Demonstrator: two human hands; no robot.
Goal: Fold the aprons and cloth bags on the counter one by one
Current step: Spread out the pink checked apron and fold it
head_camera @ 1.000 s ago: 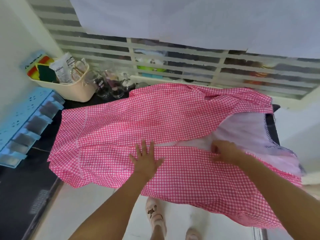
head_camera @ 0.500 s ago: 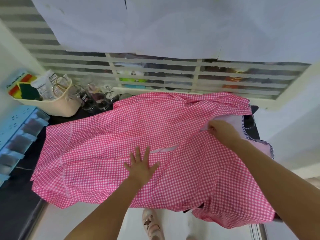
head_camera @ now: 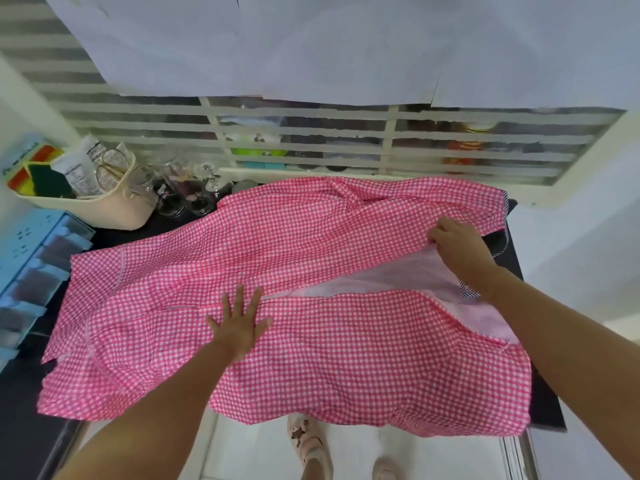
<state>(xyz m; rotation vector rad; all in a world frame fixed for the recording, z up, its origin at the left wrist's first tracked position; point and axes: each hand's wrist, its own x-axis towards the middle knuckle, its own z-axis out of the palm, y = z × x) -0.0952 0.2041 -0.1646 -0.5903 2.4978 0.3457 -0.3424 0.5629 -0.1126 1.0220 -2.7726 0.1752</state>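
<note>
Apron [head_camera: 277, 244] edge pulled back by right hand [head_camera: 459, 252]; pale cloth [head_camera: 391, 275] exposed.

Single head view, wide-angle, looking steeply down at counter [head_camera: 512, 258], close.

Bright, even daylight; soft faint shadows; wide-angle bending at edges; slight softness overall, upper area washed out.

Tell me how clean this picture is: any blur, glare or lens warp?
Head view: soft, even daylight, no hard shadows or glare on the apron. Head view: wide-angle warp bows the window bars and stretches the edges. Head view: the apron's checks read crisp at centre, while the jars at the back look smeared.
</note>
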